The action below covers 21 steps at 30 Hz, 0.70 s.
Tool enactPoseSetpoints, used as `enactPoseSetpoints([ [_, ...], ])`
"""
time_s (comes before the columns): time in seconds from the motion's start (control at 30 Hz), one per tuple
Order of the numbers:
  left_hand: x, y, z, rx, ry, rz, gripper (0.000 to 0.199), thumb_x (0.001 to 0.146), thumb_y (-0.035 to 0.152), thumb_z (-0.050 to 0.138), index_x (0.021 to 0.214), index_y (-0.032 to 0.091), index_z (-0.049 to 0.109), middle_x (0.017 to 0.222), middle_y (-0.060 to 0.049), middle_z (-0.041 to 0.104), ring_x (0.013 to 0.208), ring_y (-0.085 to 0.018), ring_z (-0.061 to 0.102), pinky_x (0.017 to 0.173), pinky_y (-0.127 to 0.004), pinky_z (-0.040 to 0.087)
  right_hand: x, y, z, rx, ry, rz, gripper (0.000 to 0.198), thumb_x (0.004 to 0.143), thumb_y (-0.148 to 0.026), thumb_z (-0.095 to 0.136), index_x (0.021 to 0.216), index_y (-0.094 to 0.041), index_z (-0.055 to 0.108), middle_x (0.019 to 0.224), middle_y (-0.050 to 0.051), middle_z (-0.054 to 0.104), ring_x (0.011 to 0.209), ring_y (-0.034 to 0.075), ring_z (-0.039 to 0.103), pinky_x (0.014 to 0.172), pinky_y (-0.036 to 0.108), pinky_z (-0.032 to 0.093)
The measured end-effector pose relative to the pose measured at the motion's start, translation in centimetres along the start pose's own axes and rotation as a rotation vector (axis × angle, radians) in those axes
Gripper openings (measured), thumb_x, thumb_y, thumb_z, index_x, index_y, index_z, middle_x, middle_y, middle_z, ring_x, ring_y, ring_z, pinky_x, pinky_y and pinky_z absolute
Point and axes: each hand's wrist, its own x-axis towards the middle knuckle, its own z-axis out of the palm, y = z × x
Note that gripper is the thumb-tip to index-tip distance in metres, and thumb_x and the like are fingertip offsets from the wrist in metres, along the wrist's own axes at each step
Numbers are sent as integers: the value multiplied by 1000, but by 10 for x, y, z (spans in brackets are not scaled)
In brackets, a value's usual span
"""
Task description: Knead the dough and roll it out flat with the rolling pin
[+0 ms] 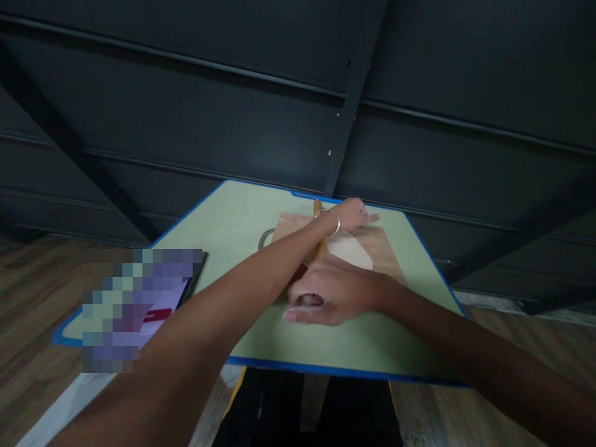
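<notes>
A wooden rolling pin [321,247] lies lengthwise, away from me, across a flattened pale sheet of dough [350,249] on a wooden board [384,248]. My right hand [333,292] covers the near end of the pin, its fingers curled and the thumb pointing left. The left forearm crosses above the pin, a silver bangle [336,222] at its wrist. Beyond the pin's far end, toward the board's back edge, my left hand [356,213] is loosely curled; its palm side is hidden from me.
The board rests on a pale green table [242,205] with blue edging. A metal ring-shaped handle [265,237] shows at the board's left. A partly pixelated purple item [161,295] lies at the table's left. Dark metal panels [223,124] rise behind the table.
</notes>
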Motion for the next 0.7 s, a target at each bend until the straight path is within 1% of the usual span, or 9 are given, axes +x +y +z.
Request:
enactPoseSetpoints([
  [0.07,7,-1,8,-83,-3,15,61,86,54,65,46,22,33,53,6,24,57,-11,18,58,-30,17,8,4,0,12,7,-21,39,101,-45,55,76,-17,67,69,-2,63,60,11,46,65,29,32],
  [0.13,12,-2,12,-137,-32,45,60,86,53,65,48,23,31,54,6,24,58,-11,17,58,-30,16,10,6,3,-36,38,-21,36,100,-42,58,75,-17,69,72,0,66,62,12,48,66,30,32],
  [0.27,9,3,11,-167,-9,92,58,91,52,59,49,23,31,54,6,23,58,-12,17,58,-31,16,5,4,15,-171,56,42,45,99,-49,54,69,-18,68,66,1,65,58,13,44,62,31,28],
  [0.4,3,9,6,-127,-15,88,59,92,54,56,50,23,27,54,6,21,58,-12,18,58,-31,16,2,1,21,-193,59,96,53,101,-55,49,67,-18,67,62,0,63,53,11,37,59,30,23],
  [0.57,-1,13,-4,-53,1,106,61,93,54,54,49,22,26,52,5,22,57,-11,20,58,-31,17,2,-1,23,-162,69,150,60,101,-60,45,64,-17,64,57,-1,59,50,10,34,59,30,19],
  [0.63,-3,14,-10,5,-7,103,61,93,52,52,48,22,27,50,5,23,56,-11,21,58,-31,17,0,-3,23,-153,68,161,60,101,-60,45,63,-17,63,56,-1,58,49,10,34,58,30,18],
  [0.7,-6,13,-16,101,-33,84,59,93,50,53,46,21,33,47,4,26,53,-12,25,57,-31,19,0,-4,24,-154,73,165,60,100,-61,46,62,-18,63,56,-1,58,50,10,35,58,30,16],
])
